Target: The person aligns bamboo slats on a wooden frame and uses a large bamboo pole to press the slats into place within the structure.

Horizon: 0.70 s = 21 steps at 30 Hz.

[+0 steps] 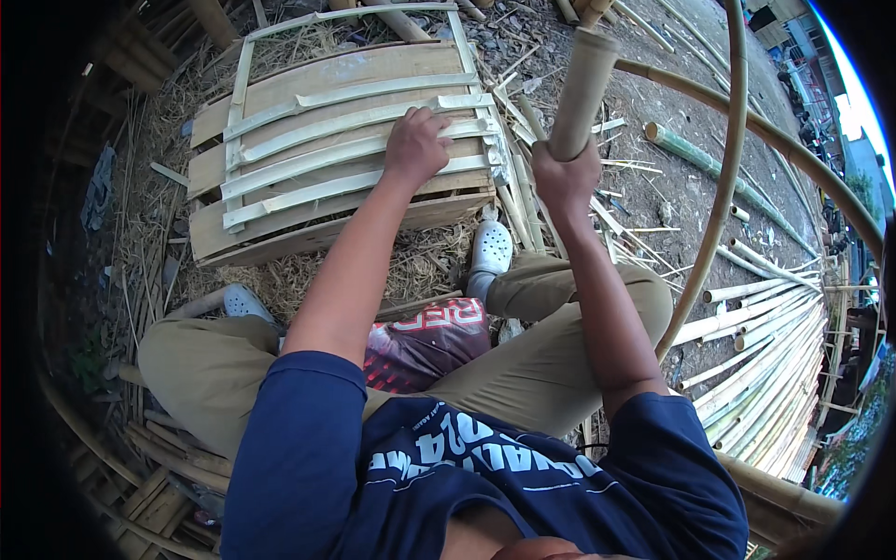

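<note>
A wooden board platform (373, 70) stands low on the ground ahead of me, with a frame of pale split-bamboo slats lying across it. My left hand (418, 147) is closed over a bamboo slat (313, 165) near the frame's right side; its fingertips are partly hidden. Raised to the right of the platform, my right hand (567, 179) grips the lower end of a thick bamboo tube (583, 93), which points up and away from me. The tube is apart from the slats.
Bamboo poles (761, 359) lie bundled at the right, and a greenish pole (709, 163) rests on the dirt. A curved bamboo hoop (731, 140) rises at my right. Shavings and offcuts litter the ground around the platform. A dark red printed cloth (429, 345) lies between my legs.
</note>
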Available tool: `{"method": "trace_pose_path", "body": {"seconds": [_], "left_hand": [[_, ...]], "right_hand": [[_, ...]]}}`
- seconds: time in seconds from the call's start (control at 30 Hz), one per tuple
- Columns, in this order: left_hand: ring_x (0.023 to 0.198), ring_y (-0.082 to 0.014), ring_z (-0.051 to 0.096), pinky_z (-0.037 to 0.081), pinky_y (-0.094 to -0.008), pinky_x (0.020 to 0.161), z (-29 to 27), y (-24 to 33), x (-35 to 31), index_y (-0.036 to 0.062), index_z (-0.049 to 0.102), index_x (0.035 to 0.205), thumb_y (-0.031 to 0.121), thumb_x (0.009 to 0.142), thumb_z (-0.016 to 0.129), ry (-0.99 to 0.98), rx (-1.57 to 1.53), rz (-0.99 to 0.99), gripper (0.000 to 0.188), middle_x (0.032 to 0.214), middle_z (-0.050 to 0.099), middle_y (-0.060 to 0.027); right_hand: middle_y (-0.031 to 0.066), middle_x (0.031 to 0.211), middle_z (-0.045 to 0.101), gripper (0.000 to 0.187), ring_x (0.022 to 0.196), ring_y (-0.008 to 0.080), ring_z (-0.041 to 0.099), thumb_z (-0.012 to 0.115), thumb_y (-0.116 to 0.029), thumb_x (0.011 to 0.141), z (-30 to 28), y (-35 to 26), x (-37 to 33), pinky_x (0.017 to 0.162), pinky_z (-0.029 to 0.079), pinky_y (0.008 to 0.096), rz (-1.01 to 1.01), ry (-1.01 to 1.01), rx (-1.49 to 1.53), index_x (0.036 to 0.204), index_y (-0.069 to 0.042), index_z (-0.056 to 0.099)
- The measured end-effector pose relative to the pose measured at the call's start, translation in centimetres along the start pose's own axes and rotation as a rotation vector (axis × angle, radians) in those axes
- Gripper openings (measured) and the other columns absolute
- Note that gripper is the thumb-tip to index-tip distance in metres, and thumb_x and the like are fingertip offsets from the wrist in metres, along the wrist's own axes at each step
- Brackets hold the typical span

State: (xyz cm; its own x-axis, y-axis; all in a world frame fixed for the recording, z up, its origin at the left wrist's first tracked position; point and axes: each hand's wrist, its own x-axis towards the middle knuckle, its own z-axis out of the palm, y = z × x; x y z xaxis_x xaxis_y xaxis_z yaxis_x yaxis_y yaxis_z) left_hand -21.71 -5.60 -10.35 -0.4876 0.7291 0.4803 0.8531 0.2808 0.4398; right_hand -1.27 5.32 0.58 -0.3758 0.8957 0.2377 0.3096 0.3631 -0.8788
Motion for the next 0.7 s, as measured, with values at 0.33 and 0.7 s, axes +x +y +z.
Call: {"method": "trace_pose_path", "body": {"seconds": [0.33, 0.7], "left_hand": [[0.104, -0.0304, 0.065, 0.055, -0.0416, 0.093, -0.3, -0.2, 0.5, 0.0093, 0.081, 0.101, 0.012, 0.076, 0.081, 0.038, -0.065, -0.006, 0.025, 0.101, 0.071, -0.0104], [0.106, -0.0304, 0.065, 0.055, -0.0421, 0.095, -0.9, -0.8, 0.2, 0.0102, 0.080, 0.102, 0.014, 0.077, 0.082, 0.009, -0.036, -0.008, 0.026, 0.102, 0.071, -0.0105]], "right_hand": [[0.0300, 0.091, 0.076, 0.051, 0.083, 0.0392, 0.078, 0.076, -0.029, 0.076, 1.1, 5.5, 0.6, 0.080, 0.061, 0.0454, 0.246, -0.528, -0.519, 0.103, 0.013, 0.073], [0.0286, 0.099, 0.076, 0.052, 0.088, 0.0385, 0.078, 0.075, -0.026, 0.076, 1.4, 2.0, 0.1, 0.086, 0.062, 0.0455, 0.282, -0.542, -0.568, 0.116, 0.008, 0.069]]}}
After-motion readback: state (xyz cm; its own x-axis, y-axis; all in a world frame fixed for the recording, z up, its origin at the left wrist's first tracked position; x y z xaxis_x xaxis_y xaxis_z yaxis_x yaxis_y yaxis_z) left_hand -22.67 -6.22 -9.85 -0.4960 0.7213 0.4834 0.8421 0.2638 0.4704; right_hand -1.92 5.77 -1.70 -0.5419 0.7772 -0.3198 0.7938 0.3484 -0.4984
